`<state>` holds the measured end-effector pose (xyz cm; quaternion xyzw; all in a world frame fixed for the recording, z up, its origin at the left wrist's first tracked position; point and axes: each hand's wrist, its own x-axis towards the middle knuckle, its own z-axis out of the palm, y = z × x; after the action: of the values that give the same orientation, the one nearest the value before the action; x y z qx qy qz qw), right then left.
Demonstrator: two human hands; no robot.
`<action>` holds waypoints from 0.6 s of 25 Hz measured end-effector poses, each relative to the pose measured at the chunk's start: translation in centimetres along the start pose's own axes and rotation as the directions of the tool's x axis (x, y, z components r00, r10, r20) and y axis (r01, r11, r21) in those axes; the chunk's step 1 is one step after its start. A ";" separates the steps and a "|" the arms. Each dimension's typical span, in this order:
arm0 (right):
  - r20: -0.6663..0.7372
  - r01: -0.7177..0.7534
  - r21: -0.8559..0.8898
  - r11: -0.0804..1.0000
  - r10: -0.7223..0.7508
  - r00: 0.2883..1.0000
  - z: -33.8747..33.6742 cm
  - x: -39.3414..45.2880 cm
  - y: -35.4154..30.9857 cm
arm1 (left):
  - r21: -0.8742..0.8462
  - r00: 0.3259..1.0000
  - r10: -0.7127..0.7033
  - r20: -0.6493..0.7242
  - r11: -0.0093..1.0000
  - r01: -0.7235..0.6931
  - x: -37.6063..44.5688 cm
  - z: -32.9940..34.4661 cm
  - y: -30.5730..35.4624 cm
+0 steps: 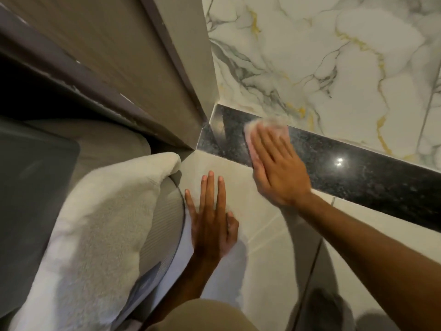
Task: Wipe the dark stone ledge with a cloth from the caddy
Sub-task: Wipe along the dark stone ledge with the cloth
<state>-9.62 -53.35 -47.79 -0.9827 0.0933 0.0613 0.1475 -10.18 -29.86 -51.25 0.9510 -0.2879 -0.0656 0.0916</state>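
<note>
The dark speckled stone ledge (358, 173) runs from the wall corner at centre down to the right edge. My right hand (278, 168) lies flat on its left part, pressing a pale pink cloth (269, 126) against the stone; only the cloth's far edge and left side show past my fingers. My left hand (211, 216) rests flat with fingers spread on the beige tiled surface (269, 256) below the ledge and holds nothing. No caddy is in view.
A folded white towel (95, 230) lies at lower left over a ribbed grey rounded object (164, 223). A brown door frame (133, 68) meets the ledge's left end. White marble wall with gold veins (334, 56) rises behind the ledge.
</note>
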 end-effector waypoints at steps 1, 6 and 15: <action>-0.037 -0.134 0.025 0.991 0.135 0.990 -0.2 2.8 -2.0 | -0.004 1.000 -0.001 -0.014 1.000 0.001 -0.1 0.0 0.0; 0.033 -0.044 0.095 0.995 0.041 0.999 1.8 5.2 -8.5 | -0.120 0.992 -0.071 -0.104 0.991 0.058 0.2 -0.3 0.0; 0.497 -0.568 0.443 0.694 0.338 0.799 -6.6 -12.2 -6.9 | 0.163 0.951 -0.097 0.292 0.985 0.050 -1.5 -10.7 3.7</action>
<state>-19.52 -46.87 -37.81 -0.8048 0.3214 0.2534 0.4298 -11.45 -30.56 -39.94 0.9444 -0.2668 -0.1898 -0.0289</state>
